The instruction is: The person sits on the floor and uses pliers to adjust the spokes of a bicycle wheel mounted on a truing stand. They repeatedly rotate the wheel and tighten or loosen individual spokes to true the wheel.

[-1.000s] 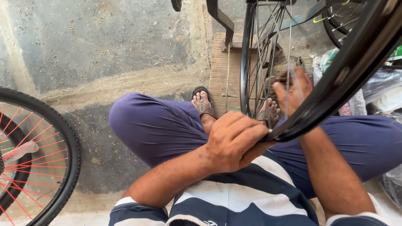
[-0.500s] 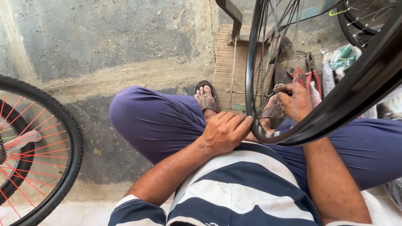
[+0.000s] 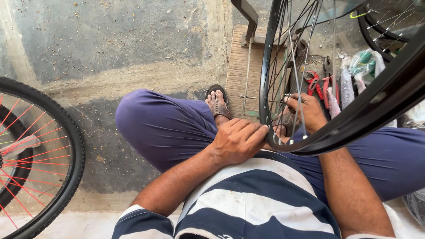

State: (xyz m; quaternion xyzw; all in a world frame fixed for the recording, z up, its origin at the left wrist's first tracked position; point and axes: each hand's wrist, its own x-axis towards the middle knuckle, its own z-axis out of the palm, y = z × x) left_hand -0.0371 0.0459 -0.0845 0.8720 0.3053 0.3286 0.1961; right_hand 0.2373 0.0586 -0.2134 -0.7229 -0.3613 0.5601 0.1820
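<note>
While the person sits cross-legged on the concrete floor, a bare wheel rim stands upright across the lap, held in a metal stand on a wooden board. Left hand is closed around the near edge of the rim at its lowest point — a firm grip, fingers curled over the metal. Right hand reaches in among the spokes; whether its fingers pinch a spoke or a small tool cannot be told. Red-handled pliers lie just beyond the rim, and a second wheel with red spokes stands well apart at left. Risk noted: fingers sit between spokes — any turn of the rim could trap them. A sandalled foot rests near the rim's path and could be struck.
</note>
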